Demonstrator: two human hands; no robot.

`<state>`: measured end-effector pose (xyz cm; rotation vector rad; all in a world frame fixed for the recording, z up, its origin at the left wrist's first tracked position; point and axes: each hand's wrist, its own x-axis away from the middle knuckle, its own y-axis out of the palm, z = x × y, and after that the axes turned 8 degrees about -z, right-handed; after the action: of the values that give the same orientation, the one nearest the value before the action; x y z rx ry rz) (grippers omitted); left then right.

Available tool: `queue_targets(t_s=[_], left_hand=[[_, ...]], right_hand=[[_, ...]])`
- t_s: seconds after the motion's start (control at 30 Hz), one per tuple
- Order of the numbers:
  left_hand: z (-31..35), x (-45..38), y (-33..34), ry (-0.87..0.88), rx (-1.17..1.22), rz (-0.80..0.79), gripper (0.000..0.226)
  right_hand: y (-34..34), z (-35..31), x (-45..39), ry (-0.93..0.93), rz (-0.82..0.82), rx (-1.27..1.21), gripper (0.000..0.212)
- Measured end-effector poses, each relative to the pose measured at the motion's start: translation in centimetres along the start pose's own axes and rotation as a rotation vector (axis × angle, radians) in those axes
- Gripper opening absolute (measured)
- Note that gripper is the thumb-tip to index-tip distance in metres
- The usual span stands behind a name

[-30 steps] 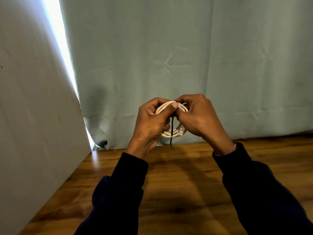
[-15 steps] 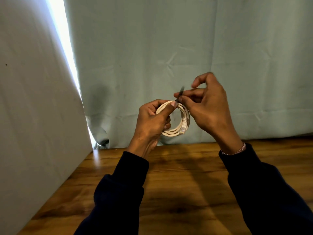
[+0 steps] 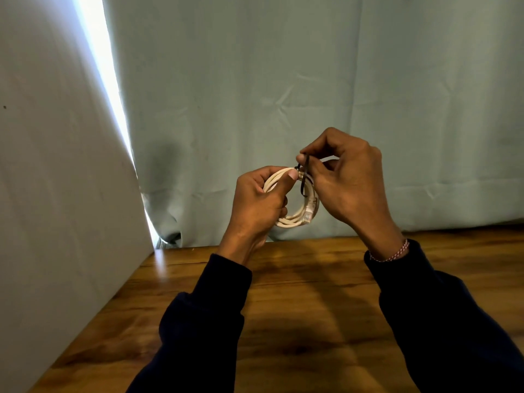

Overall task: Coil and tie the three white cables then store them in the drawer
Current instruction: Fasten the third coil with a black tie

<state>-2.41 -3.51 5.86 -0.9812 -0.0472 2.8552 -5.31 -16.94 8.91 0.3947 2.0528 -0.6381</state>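
A coiled white cable [image 3: 295, 202] is held in the air above the far part of the wooden table [image 3: 297, 307], its ring standing roughly upright, a clear plug hanging at its lower right. The left hand [image 3: 255, 202] grips the coil's left side, thumb pressed on top. The right hand [image 3: 346, 180] pinches a thin black tie [image 3: 304, 180] at the coil's top; the tie's end hangs down. Behind hangs a pale curtain [image 3: 283, 95]; a white panel [image 3: 56, 194] bounds the left edge.
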Motion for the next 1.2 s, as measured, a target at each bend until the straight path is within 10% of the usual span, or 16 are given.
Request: queue_targets(t_s=[1.2], left_hand=[[1.3, -0.5, -2.1, -0.076, 0.323, -0.066, 0.015]], right_hand=[[0.6, -0.4, 0.3, -0.159, -0.240, 0.161, 0.018]])
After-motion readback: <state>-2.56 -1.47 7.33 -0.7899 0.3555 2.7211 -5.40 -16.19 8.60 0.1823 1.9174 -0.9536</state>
